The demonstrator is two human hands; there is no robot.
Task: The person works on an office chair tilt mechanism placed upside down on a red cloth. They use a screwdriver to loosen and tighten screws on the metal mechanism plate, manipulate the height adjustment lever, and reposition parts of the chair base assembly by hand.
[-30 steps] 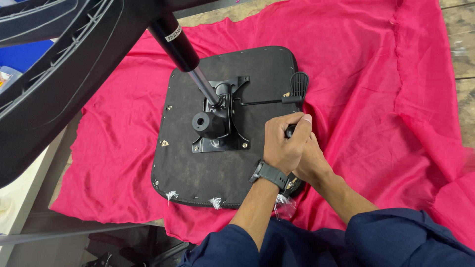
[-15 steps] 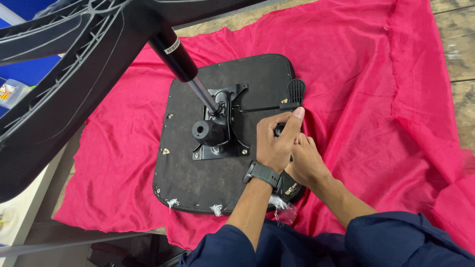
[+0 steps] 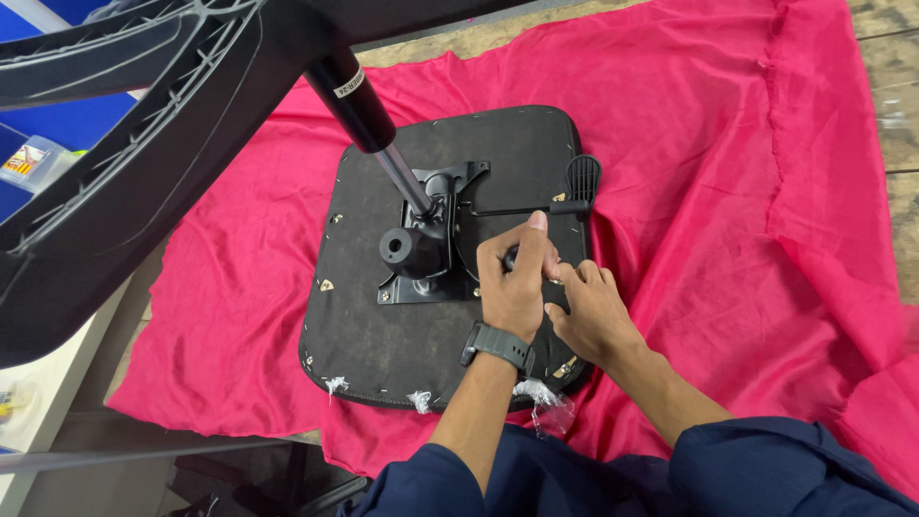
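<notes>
Both hands have shifted toward the mechanism [image 3: 421, 251]; left hand [image 3: 515, 287] grips a small black tool, right hand [image 3: 592, 311] loosely curled beside it, so slipping seems possible.

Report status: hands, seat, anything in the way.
Left hand gripping a dark tool; right hand steadying beside it. Seat base upside down on red cloth. Lever nearby.

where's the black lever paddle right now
In the head view, the lever paddle sits at the seat base's right edge, just above the left hand.
</notes>
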